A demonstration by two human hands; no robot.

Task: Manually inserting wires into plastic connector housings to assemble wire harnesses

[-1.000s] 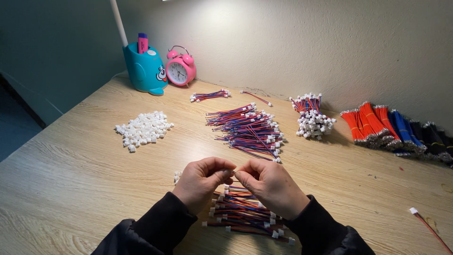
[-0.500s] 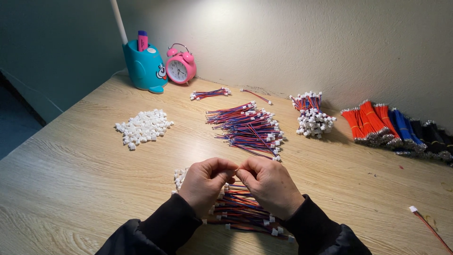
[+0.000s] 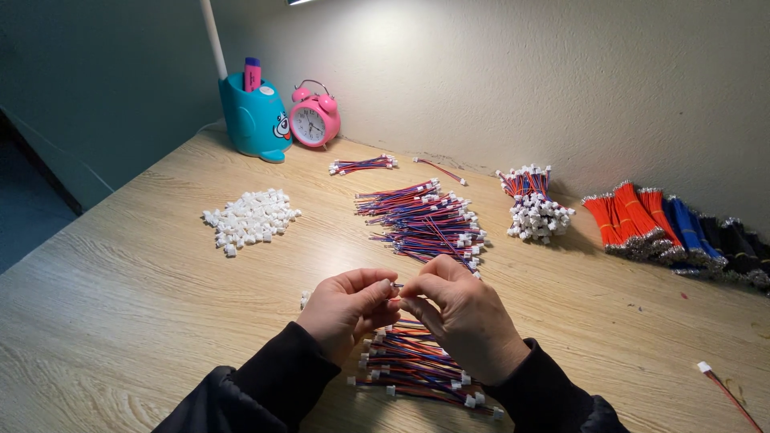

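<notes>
The left hand (image 3: pixel 346 309) and right hand (image 3: pixel 465 317) meet fingertip to fingertip, both pinching a small wire piece (image 3: pixel 396 286) lying left-to-right above the near wire pile (image 3: pixel 413 365).

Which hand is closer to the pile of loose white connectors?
Left. The left hand sits below-right of the white connectors; the right hand lies farther right, beyond it.

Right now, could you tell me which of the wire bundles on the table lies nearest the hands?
The red-and-blue bundle with white plugs directly beneath both hands, at the table's near edge; the other bundles lie farther back toward the wall.
</notes>
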